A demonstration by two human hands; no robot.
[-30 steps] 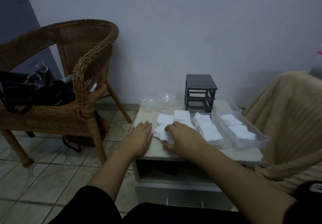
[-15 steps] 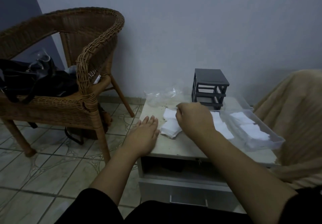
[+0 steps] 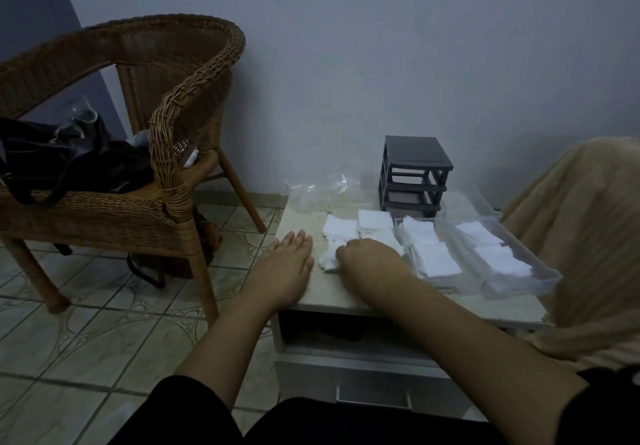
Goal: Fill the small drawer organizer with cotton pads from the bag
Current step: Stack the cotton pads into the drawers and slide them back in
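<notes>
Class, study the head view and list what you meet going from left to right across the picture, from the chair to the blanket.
Wicker chair → left hand → crumpled cotton pads → right hand → clear drawers → beige blanket.

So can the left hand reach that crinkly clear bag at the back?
Probably yes. The left hand lies flat near the front of the table, and only bare top lies between it and the clear bag.

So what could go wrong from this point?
1. The right hand grips a crumpled bunch of pads; some may slip loose on the way.
2. The clear drawers sit close to the table edge; a forearm bump might push them off.
</notes>
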